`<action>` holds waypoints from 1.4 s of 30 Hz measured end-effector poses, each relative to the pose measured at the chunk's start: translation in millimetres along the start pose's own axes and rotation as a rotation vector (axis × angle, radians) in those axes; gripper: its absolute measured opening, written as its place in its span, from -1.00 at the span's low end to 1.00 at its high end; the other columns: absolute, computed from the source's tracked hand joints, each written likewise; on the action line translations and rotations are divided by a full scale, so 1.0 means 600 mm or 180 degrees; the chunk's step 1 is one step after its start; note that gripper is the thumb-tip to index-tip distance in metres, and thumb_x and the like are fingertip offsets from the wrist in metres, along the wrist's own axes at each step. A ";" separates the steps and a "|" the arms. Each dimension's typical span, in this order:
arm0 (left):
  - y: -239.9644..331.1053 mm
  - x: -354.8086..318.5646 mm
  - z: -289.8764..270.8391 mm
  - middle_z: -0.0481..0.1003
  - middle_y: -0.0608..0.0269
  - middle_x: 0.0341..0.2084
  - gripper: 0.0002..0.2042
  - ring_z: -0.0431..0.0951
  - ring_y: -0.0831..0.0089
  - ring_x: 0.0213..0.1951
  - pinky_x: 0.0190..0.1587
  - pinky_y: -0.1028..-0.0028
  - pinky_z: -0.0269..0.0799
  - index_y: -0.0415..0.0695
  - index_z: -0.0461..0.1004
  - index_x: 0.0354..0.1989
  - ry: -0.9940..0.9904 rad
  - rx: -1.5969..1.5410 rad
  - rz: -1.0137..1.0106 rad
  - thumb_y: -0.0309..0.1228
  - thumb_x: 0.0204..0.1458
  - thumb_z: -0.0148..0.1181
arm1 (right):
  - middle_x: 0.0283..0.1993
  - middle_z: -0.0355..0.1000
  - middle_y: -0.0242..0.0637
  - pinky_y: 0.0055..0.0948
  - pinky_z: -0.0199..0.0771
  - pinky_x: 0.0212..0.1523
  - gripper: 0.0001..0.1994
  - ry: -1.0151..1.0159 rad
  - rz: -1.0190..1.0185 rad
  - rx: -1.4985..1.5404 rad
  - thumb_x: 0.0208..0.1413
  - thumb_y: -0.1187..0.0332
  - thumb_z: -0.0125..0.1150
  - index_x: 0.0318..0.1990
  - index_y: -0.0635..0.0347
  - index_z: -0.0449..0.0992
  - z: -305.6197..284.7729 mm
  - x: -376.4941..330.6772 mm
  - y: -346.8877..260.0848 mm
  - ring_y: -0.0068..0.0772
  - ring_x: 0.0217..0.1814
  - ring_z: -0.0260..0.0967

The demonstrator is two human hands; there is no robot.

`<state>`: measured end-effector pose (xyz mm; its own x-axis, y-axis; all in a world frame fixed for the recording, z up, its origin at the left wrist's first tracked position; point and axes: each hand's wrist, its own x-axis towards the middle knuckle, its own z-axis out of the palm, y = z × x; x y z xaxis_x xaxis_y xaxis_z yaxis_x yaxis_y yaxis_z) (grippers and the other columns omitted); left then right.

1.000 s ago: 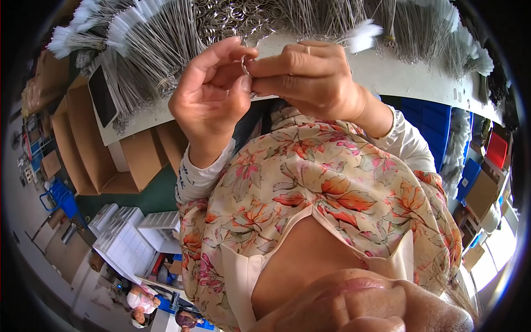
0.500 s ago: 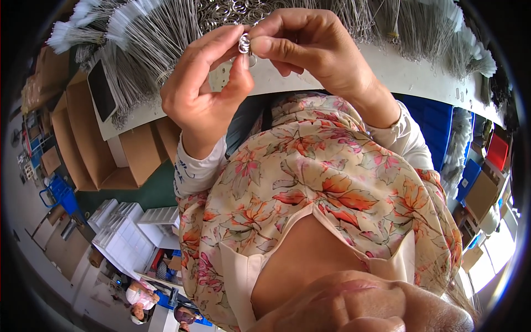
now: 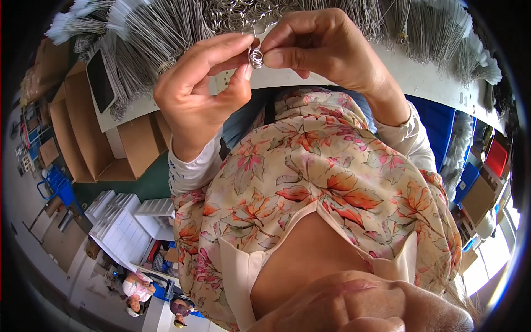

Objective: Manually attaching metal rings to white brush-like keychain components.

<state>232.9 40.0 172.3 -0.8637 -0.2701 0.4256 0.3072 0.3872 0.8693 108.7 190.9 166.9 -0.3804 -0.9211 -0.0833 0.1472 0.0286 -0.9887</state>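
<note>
A few small shiny metal rings, linked or stacked together, sit between my two hands above the near edge of the table. My left hand pinches them from the left with thumb and forefinger. From the other side, the thumb and fingertips of my right hand close on the same rings. How the rings join cannot be made out, since the fingertips partly cover them. Just beyond my hands lies a loose heap of similar metal rings on the table.
Bundles of thin grey wires with whitish ends flank the heap on the pale table. A dark phone-like slab lies at the left edge. Beside it stand open cardboard boxes; white crates are farther back. Two people are in the distance.
Both hands have shifted slightly, the rings moving a little right and down with them. The rings now appear more spread out between the fingertips.
</note>
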 end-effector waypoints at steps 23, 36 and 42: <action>-0.007 -0.009 -0.003 0.48 0.05 -0.24 -0.72 0.52 0.47 -0.25 -0.15 0.58 0.46 -0.40 0.45 -0.15 -0.0004 -0.0736 -0.0407 -0.75 -0.10 0.12 | -0.50 0.36 -0.49 -0.72 0.22 -0.62 -0.87 -0.0030 0.0108 0.0363 0.16 0.39 0.07 -0.25 0.27 0.44 0.013 -0.003 -0.001 -0.76 -0.61 0.22; -0.018 -0.008 -0.004 0.50 0.06 -0.25 -0.75 0.54 0.46 -0.24 -0.15 0.56 0.50 -0.36 0.48 -0.18 -0.0024 -0.0325 -0.0281 -0.71 -0.10 0.13 | -0.42 0.49 -0.34 -0.57 0.44 -0.38 -0.87 0.0835 -0.0804 -0.0314 0.07 0.50 0.13 -0.23 0.32 0.50 0.031 -0.006 0.023 -0.58 -0.37 0.45; -0.030 -0.007 -0.011 0.51 0.12 -0.29 -0.78 0.53 0.52 -0.29 -0.18 0.59 0.48 -0.37 0.48 -0.18 -0.0189 -0.0643 -0.0764 -0.66 -0.06 0.13 | -0.38 0.48 -0.19 -0.49 0.45 -0.35 -0.86 0.0630 -0.1157 -0.1246 0.00 0.54 0.16 -0.25 0.27 0.51 0.019 0.004 0.023 -0.36 -0.39 0.46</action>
<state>233.4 28.3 156.5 -0.9411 -0.2782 0.1921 0.1599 0.1343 0.9780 120.2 184.8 154.7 -0.5128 -0.8093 0.2865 -0.3603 -0.1001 -0.9275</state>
